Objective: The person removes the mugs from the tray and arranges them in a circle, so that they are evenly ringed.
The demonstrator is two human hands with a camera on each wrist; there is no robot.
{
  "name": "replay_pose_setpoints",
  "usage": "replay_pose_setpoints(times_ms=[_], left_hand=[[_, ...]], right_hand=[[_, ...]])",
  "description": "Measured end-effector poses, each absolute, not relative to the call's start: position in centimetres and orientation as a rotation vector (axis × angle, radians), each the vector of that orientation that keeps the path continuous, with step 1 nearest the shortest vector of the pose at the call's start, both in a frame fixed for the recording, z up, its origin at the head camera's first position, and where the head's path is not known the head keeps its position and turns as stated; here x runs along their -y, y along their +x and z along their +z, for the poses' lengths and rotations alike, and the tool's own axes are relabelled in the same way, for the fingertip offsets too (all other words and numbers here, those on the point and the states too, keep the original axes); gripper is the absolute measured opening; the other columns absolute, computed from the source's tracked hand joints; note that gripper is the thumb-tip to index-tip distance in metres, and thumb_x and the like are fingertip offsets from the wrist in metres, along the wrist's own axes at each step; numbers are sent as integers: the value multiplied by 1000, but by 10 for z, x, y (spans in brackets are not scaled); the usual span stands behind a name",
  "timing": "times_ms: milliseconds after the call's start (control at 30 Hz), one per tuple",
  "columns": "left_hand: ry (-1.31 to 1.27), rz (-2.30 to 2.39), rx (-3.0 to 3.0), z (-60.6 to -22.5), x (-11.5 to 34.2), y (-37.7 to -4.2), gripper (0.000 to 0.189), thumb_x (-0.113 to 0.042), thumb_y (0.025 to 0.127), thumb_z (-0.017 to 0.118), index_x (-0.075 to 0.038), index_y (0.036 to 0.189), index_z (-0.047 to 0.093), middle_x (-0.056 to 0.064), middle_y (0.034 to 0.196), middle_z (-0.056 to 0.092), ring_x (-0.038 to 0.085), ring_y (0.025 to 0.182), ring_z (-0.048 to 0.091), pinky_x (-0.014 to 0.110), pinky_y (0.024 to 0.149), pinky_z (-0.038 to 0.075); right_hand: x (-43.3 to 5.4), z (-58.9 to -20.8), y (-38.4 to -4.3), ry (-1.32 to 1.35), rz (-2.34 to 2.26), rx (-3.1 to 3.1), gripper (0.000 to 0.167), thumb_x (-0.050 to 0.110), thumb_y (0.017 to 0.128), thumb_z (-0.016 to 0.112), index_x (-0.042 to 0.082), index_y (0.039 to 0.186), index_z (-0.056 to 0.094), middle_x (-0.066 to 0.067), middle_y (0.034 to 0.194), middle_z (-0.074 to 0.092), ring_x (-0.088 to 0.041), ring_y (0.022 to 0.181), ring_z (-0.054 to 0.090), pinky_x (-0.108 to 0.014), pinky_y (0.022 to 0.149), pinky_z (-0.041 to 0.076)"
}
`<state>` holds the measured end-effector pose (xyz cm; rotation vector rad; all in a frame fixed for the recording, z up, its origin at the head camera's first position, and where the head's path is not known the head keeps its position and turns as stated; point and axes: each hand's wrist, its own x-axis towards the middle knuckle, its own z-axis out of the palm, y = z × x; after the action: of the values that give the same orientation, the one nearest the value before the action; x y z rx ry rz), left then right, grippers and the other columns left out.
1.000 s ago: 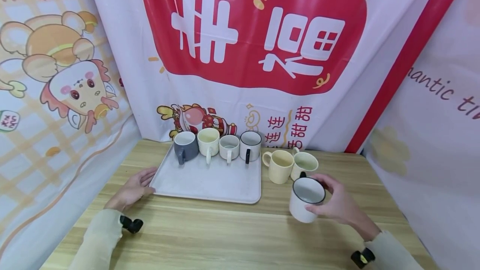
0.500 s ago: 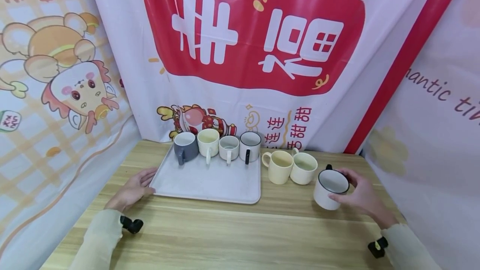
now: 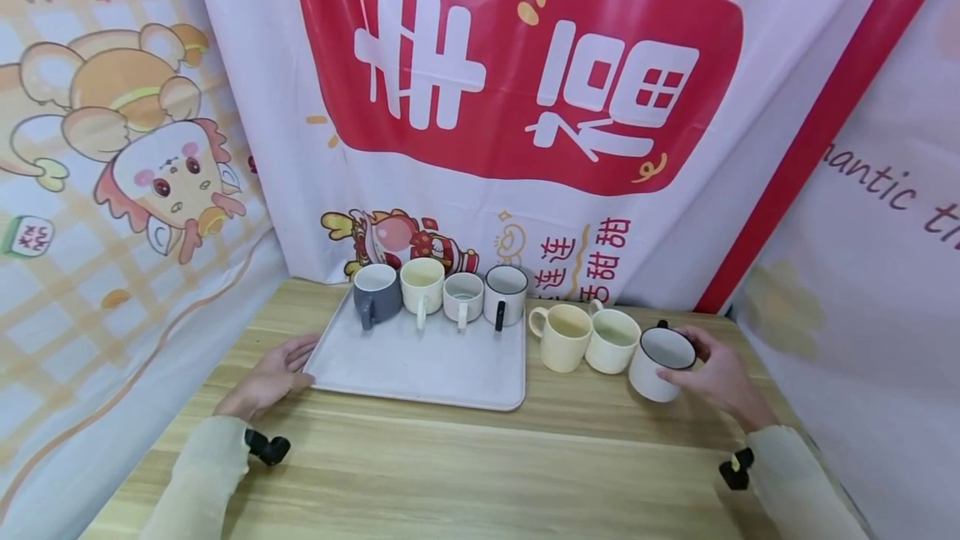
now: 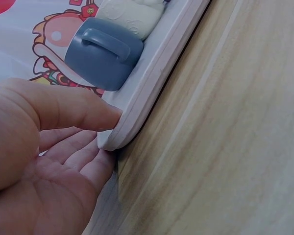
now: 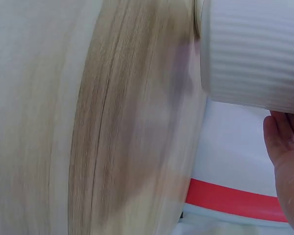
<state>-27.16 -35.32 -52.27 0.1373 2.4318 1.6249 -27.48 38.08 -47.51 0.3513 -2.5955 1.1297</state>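
Note:
My right hand (image 3: 716, 369) grips a white mug (image 3: 654, 375) with a dark rim and dark handle, its thumb on the near side. The mug stands close beside a pale green mug (image 3: 611, 348) and a cream mug (image 3: 564, 340). In the right wrist view, the white mug's ribbed side (image 5: 255, 54) shows above the table, fingers beyond it. My left hand (image 3: 266, 377) holds the left edge of a pale tray (image 3: 420, 369). In the left wrist view, its thumb lies on the tray rim (image 4: 137, 107), with the other fingers under and beside the corner.
Along the tray's back stand a grey-blue mug (image 3: 377, 294), a pale yellow mug (image 3: 422, 286), a small white mug (image 3: 462, 298) and a white mug with a black handle (image 3: 505, 294). Behind the wooden table (image 3: 465, 473) hangs a printed curtain (image 3: 517, 215).
My right hand has carried the white mug rightward from in front of the pale green mug, then back to that mug's right side. The left hand and tray stay in place.

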Motion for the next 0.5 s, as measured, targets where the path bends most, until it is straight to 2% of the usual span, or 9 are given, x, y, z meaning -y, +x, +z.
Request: replay_pose_setpoints(times_ms=[500], left_hand=[[108, 1626, -2425, -520, 350, -271, 85, 7, 96, 60, 6, 166, 12, 31, 174, 13, 52, 160, 17, 52, 128, 27]], right_hand=[[-392, -482, -287, 259, 1190, 2618, 65, 23, 82, 92, 2, 136, 62, -20, 125, 70, 11, 100, 61, -1, 85, 50]])
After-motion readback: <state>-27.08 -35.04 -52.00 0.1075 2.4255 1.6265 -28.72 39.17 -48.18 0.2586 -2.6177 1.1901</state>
